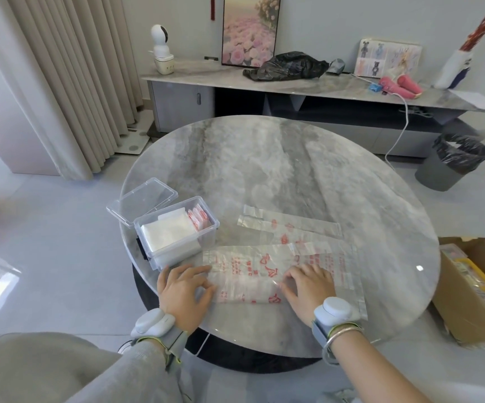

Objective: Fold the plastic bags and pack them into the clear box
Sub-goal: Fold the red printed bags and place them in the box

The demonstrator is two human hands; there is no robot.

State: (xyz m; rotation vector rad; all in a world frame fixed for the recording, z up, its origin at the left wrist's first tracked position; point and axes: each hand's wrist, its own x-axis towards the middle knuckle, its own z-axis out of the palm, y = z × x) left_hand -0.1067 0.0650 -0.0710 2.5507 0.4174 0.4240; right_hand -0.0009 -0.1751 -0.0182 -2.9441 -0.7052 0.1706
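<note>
Our left grip (184, 289) pinches the plastic bag (244, 274) at its left end. Our right grip (309, 287) pinches it further right.

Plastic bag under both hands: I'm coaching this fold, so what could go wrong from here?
1. The plastic bag is thin film on a glossy table; the fold that the left hand and right hand hold may spring open or skew on release.
2. The clear box sits near the table's edge, close to the left hand; a sideways push could nudge it off.
3. The box already looks fairly full, so a loose fold may not fit.
</note>
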